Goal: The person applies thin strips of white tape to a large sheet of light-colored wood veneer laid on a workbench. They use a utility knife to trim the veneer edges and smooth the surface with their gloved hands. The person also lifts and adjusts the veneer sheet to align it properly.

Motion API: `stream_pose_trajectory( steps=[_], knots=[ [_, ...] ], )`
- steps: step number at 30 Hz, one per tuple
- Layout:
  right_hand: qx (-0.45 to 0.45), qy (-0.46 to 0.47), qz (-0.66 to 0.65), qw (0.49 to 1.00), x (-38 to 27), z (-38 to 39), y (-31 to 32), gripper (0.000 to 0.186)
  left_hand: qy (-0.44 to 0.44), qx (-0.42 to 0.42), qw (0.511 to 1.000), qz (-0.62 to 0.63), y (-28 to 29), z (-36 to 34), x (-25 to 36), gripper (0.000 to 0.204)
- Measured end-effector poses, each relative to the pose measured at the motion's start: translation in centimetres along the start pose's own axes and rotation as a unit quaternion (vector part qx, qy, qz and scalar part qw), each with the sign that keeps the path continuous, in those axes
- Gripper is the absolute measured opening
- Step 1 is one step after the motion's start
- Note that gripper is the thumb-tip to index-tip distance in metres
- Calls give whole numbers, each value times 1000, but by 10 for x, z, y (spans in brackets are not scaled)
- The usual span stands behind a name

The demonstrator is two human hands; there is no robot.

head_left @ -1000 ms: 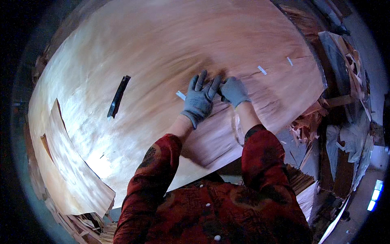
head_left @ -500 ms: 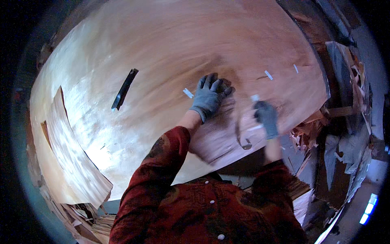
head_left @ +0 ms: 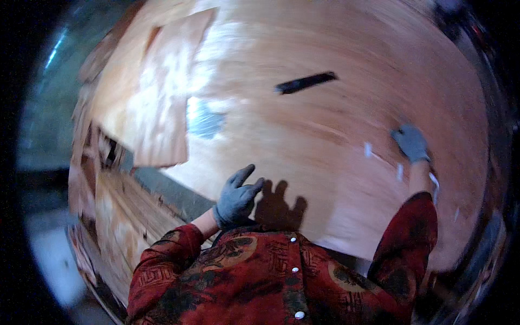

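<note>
My left hand [head_left: 237,201], in a grey work glove, is raised near my chest at the sheet's near edge. Its thumb and fingers are apart with nothing in them, and its shadow falls on the wood. To the right, my right hand [head_left: 411,143], gloved too, is on or just over the large thin wood sheet [head_left: 325,146]. Its fingers look curled in; blur hides anything they hold. Small white strips, one a tape-like piece [head_left: 400,172], lie near that hand. Beside the right forearm runs a longer, curved white strip [head_left: 435,187].
A black bar [head_left: 306,83] lies across the sheet ahead. At the left, a smaller veneer piece [head_left: 168,97] overlaps the sheet. Stacked, ragged veneer [head_left: 122,211] stands low at the left. The sheet's far-right edge is dark and blurred.
The view has turned left, so the bar and veneer piece appear farther right. My left hand has lifted off the sheet and come back toward my chest. My right hand has reached farther out.
</note>
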State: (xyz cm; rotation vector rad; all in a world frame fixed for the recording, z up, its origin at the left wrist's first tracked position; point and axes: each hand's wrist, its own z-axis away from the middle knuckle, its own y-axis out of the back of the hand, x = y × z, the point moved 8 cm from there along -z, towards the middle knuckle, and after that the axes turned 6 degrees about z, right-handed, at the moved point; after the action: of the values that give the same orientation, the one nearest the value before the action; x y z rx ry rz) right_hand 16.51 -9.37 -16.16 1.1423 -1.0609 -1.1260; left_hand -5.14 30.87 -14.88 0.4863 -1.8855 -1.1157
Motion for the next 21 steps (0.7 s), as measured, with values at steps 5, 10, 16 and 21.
stream_pose_trajectory(
  steps=[5, 10, 16, 21],
  knots=[
    [-127, -40, 268, 954, -17, -16, 0, 49, 299, 232, 920, -106, 90, 148, -84, 53],
    [181, 11, 162, 970, -73, -19, 37, 55, 531, 349, 732, -245, 172, 273, -192, 92],
    [92, -129, -154, 975, -205, -39, 29, 70, 700, 251, 664, -81, 229, 334, -352, 115],
    [170, -221, -45, 959, -290, -77, 22, 80, 651, 153, 741, 63, 221, 332, -407, 124]
  ],
)
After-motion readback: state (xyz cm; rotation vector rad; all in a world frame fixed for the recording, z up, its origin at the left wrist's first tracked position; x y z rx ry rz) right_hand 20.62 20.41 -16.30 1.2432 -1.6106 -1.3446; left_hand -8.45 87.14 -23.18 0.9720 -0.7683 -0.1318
